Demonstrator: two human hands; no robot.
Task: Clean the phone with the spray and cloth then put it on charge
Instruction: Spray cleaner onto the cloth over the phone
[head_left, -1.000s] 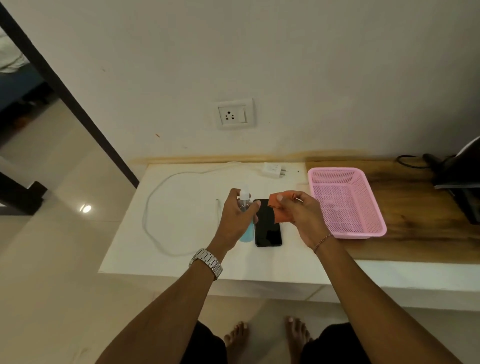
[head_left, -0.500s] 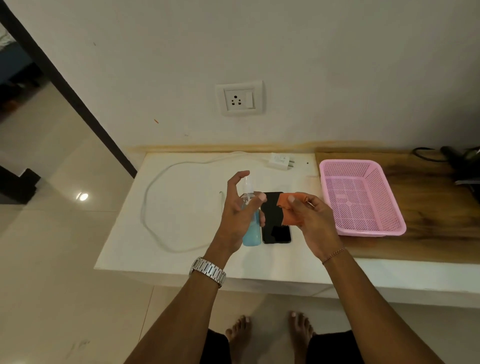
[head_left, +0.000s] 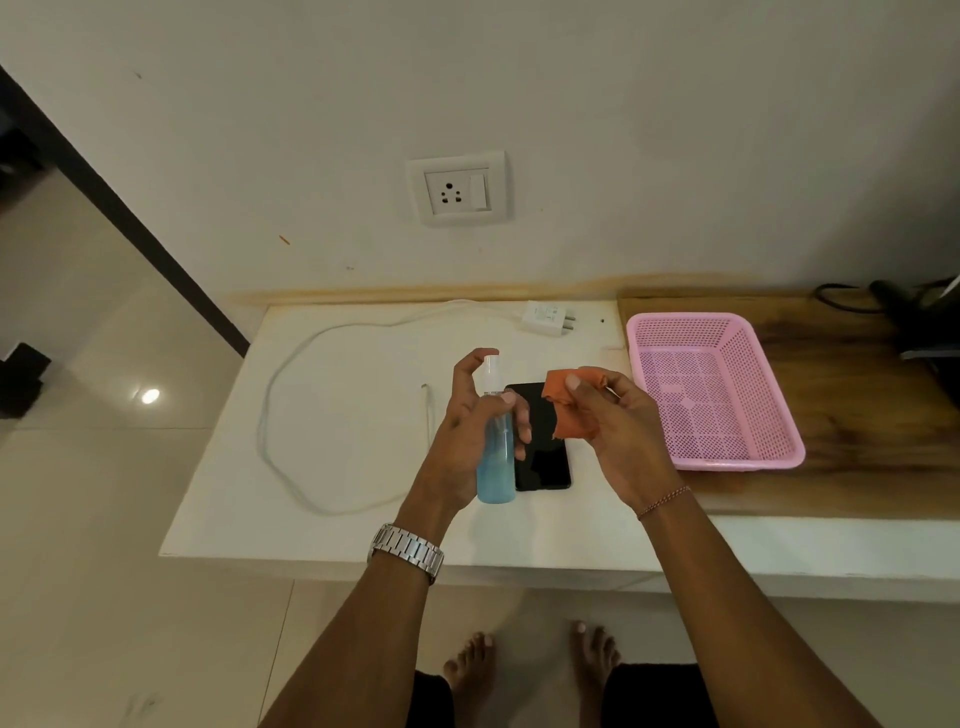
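Bottle (head_left: 496, 457) and cloth (head_left: 574, 410) above phone (head_left: 543, 457)

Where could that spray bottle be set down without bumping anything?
Bare white top lies inside the cable loop, and along the front edge below the phone. The pink basket is empty too. It is crowded mid-table, around the phone and both hands.

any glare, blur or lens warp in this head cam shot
Head view: dim, warm light; one bright glare spot on the floor tile; wide-angle warp bows the table edge; spray bottle, cloth and phone are fairly sharp, the fingertips slightly soft; the dark items at far right are too shadowed to identify.
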